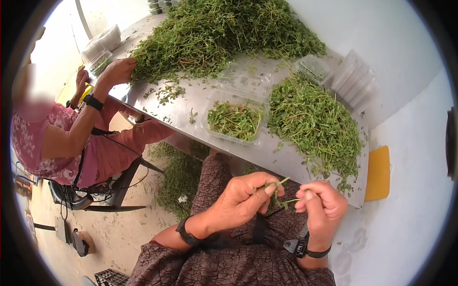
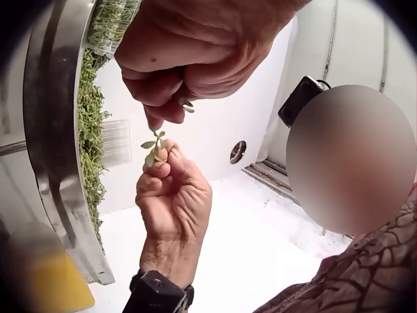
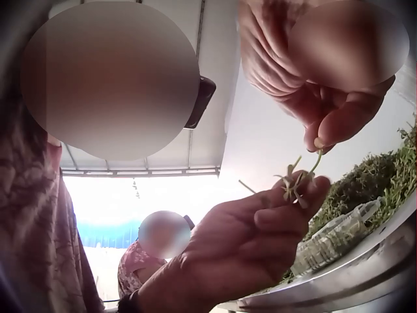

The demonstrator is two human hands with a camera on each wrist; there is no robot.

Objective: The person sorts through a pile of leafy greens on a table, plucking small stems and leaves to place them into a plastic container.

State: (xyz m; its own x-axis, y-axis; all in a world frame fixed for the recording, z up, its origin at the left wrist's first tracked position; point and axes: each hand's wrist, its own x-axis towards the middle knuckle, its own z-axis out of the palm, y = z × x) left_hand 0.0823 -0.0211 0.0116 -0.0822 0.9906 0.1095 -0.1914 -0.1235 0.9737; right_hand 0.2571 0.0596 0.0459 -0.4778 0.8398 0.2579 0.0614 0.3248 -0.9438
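Sitting beside the metal table [image 1: 202, 90], near the heaped leafy stems [image 1: 224, 38], and pinching with left hand [image 1: 243, 196] and right hand [image 1: 323, 207], between closed fingertips above the lap [image 1: 210, 183], a leafy sprig [image 2: 150, 159]. Probably needing light, close-set pinches for parting it cleanly without bruising.

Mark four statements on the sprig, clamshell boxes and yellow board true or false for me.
1. The left hand and right hand both pinch the one green sprig. True.
2. The open clamshell box in front of the person is empty. False: the open clamshell box holds leafy stems.
3. The yellow board lies flat under the smaller greens pile. False: the yellow board is beyond the table's end.
4. Nested clear containers stand near the wall. True.
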